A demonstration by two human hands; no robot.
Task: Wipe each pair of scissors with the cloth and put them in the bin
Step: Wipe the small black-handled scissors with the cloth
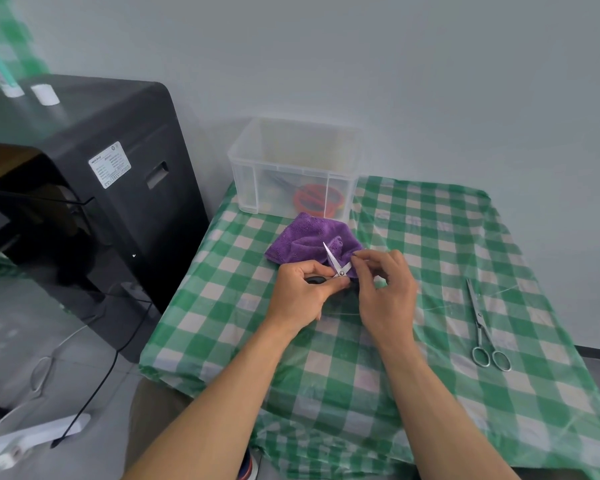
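Observation:
My left hand (300, 292) grips the black handles of a small pair of scissors (333, 260), its blades open and pointing up over the purple cloth (305, 239). My right hand (387, 289) pinches one blade near the pivot, at the cloth's right corner. The cloth lies bunched on the green checked table, just in front of the clear plastic bin (293, 168). Inside the bin lie orange-handled scissors (317, 199) and other scissors. A slim all-metal pair of scissors (482, 323) lies on the table to the right, apart from both hands.
The table (413, 375) has a green and white checked cover and stands against a grey wall. A black machine (94, 188) stands at the left beside the table. Cables and a white power strip (42, 434) lie on the floor at the lower left.

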